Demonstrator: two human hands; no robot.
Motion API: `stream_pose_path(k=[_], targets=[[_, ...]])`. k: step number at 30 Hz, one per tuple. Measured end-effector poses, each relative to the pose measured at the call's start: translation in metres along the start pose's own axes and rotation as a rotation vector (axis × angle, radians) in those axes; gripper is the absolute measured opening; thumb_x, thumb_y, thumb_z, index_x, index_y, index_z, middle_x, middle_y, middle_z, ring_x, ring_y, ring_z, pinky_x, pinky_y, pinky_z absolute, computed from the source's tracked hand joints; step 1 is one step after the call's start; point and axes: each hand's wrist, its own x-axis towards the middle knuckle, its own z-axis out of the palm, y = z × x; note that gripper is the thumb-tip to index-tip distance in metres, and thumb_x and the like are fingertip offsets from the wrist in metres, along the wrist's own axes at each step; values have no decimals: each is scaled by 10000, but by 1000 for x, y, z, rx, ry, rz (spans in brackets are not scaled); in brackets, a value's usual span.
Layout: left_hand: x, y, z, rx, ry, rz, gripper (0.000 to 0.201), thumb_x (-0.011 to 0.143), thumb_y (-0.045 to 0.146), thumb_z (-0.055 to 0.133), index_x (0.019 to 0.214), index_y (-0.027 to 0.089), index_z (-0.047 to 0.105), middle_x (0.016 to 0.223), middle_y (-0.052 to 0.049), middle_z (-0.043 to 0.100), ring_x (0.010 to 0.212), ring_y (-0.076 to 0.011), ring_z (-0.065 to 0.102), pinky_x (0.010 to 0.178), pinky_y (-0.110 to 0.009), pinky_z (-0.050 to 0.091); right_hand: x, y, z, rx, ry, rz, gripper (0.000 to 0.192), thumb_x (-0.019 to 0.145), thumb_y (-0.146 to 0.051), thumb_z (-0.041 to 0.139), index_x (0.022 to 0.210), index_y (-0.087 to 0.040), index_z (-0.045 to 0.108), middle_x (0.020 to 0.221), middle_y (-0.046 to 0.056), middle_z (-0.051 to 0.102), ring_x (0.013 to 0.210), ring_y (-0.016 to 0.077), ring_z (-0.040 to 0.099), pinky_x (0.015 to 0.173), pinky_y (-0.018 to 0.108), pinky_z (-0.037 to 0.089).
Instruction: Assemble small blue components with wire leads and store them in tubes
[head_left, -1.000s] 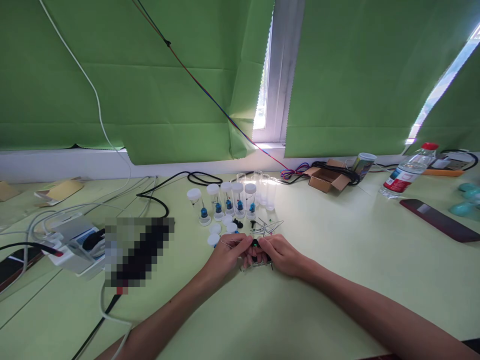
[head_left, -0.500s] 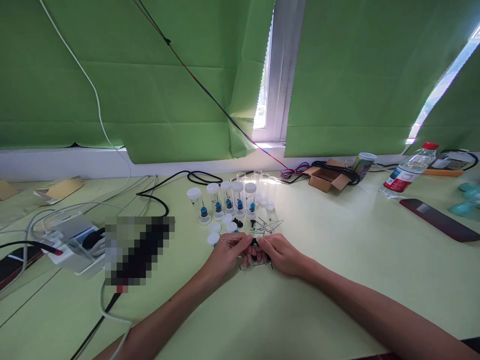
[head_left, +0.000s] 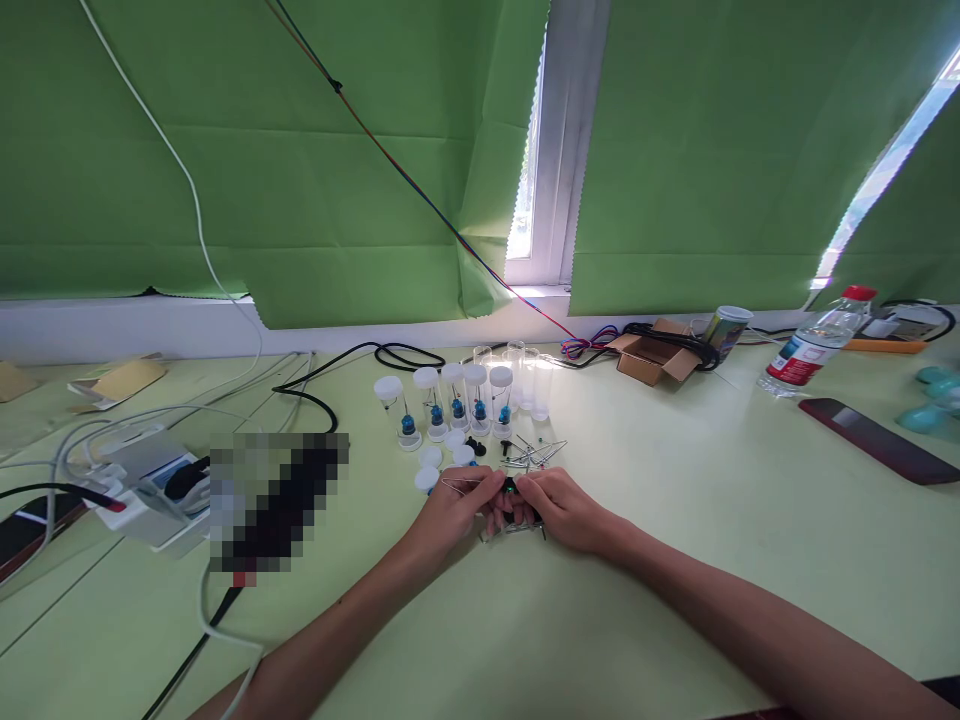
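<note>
My left hand [head_left: 461,505] and my right hand [head_left: 566,510] meet low over the table, with thumbs and fingers closed. Pinched between them is a small black part with a bit of green [head_left: 511,485]; its exact kind is too small to make out. A thin bent metal wire [head_left: 455,482] sticks out across the left hand. Just beyond the fingers lies a loose pile of thin metal rods [head_left: 534,455]. More rods show under the hands, partly hidden. Small black pieces [head_left: 475,447] and several white caps [head_left: 427,478] lie ahead of the left hand.
Capped clear tubes [head_left: 408,412] with blue pieces inside stand behind the caps, beside uncapped clear tubes [head_left: 540,390]. An open cardboard box [head_left: 652,358], a can [head_left: 726,330], a water bottle [head_left: 814,345] and a dark flat case [head_left: 877,440] stand right. A power strip [head_left: 154,510] and cables lie left.
</note>
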Motion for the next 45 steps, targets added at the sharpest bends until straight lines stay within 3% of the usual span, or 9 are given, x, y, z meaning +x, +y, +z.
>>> stream_pose_path(k=[10,19,23,26,31,37,45], targets=[[0,-1,-1,-6,-26,9,410,887,458,559,636,149,655,600,-25,626,510,-130,537,538,-260,439,0,0,1,22,-12,17,647,1010,-527,169,706,-156,603,678,28,605,615,127,533,677,257,460],[2,-6,-2,-76,10,-6,412,870,469,585,637,134,643,583,-36,622,493,-126,541,513,-255,439,0,3,0,-9,20,-1,568,1017,-473,247,665,-161,564,660,15,614,605,119,539,654,247,441],[1,-4,-1,-83,33,-1,412,865,464,596,631,128,641,575,-36,613,497,-119,540,513,-245,432,-2,0,0,32,36,23,266,984,-380,415,1033,-175,578,675,-16,608,616,121,563,615,233,444],[0,-3,0,-69,31,0,410,876,457,585,640,127,645,576,-32,611,494,-112,534,523,-243,430,-2,-4,0,63,32,40,264,946,-328,499,1169,-187,506,657,-39,587,600,119,562,583,220,437],[0,-3,-1,-47,4,17,404,885,447,575,649,129,658,575,-38,625,504,-121,539,526,-247,434,-2,-4,0,-5,36,-16,189,974,-307,432,986,-177,569,697,-11,604,624,114,546,621,227,432],[1,-6,-2,-41,-15,25,411,894,430,567,626,129,647,578,-35,615,514,-124,543,536,-249,438,0,2,0,-37,32,-40,419,1009,-349,351,689,-162,546,657,2,600,599,101,529,641,219,428],[1,-8,-3,-77,-16,9,389,892,426,573,654,129,652,598,-31,623,518,-128,550,522,-249,439,-1,5,2,30,16,-25,540,1028,-422,229,713,-160,582,655,10,602,585,109,535,636,229,451]])
